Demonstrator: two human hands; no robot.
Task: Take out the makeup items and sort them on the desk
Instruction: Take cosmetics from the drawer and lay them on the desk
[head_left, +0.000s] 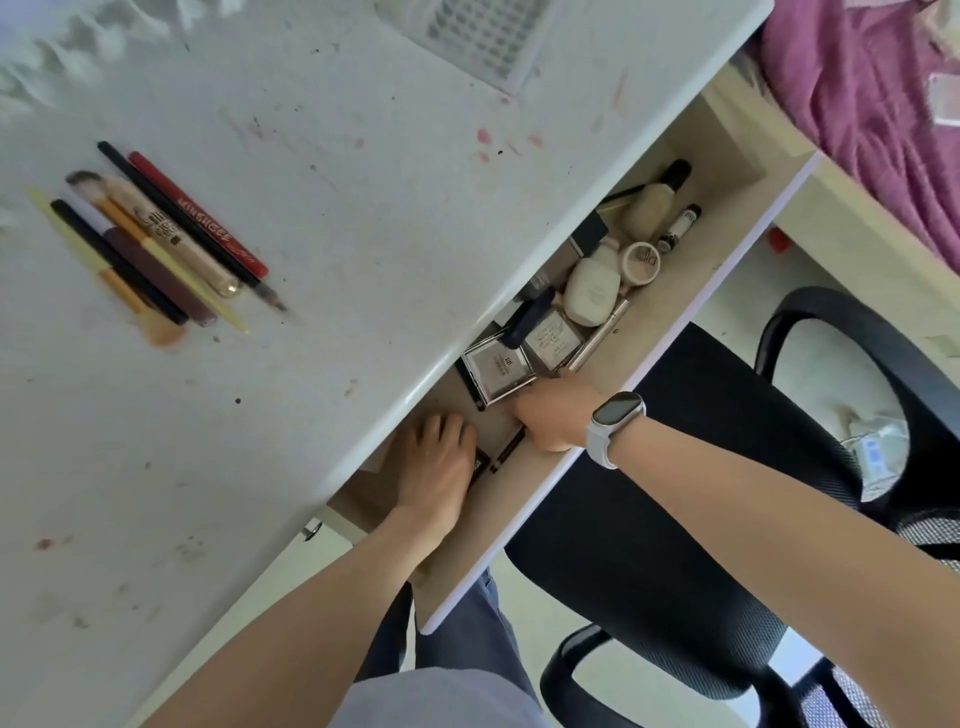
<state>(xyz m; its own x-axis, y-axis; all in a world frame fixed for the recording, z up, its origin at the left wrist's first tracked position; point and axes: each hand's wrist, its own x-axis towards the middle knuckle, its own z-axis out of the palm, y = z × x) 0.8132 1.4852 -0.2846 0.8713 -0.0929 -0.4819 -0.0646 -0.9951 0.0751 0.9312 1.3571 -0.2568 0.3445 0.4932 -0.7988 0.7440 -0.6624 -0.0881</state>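
Both my hands are inside the open drawer. The left hand lies flat with relaxed fingers and holds nothing. The right hand is nearer the dark pencil, which lies between the hands, its long axis along the drawer; whether this hand pinches it I cannot tell.

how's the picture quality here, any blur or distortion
Head view: bright, even daylight, soft shadows; wide-angle tilt slants the desk; the basket at the top edge is smeared, the pencils slightly blurred; the drawer and both hands stay fairly sharp.
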